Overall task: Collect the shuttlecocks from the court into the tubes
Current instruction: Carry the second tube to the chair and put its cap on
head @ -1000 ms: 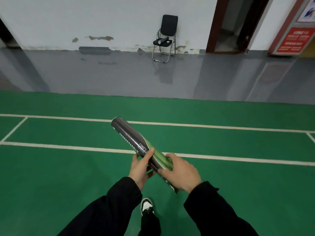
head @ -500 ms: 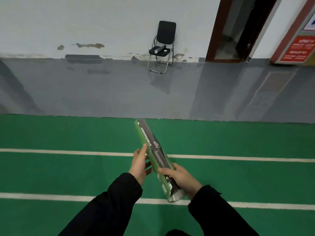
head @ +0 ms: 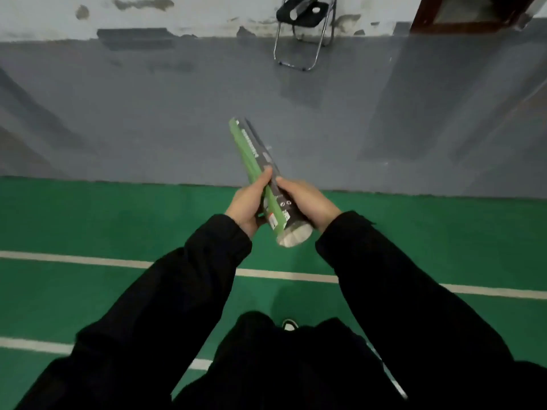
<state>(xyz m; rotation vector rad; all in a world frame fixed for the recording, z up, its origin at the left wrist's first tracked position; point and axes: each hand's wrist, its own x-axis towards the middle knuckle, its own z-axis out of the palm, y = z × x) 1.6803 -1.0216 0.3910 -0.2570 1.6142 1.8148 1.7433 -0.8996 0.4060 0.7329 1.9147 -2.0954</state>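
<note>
A person's left hand (head: 247, 202) and right hand (head: 307, 202) both grip the lower part of a green-and-black shuttlecock tube (head: 260, 167), held in the air over the edge of the green court (head: 88, 220), its pale near end (head: 294, 236) toward the body and its far end tilted up toward a folding chair (head: 305, 28) by the wall (head: 88, 13). A thin cardboard cylinder like this looks light and stiff but crushable, best held round the barrel, not the rims. No shuttlecocks are in view; the grey floor (head: 148, 113) ahead offers open room up to the chair
</note>
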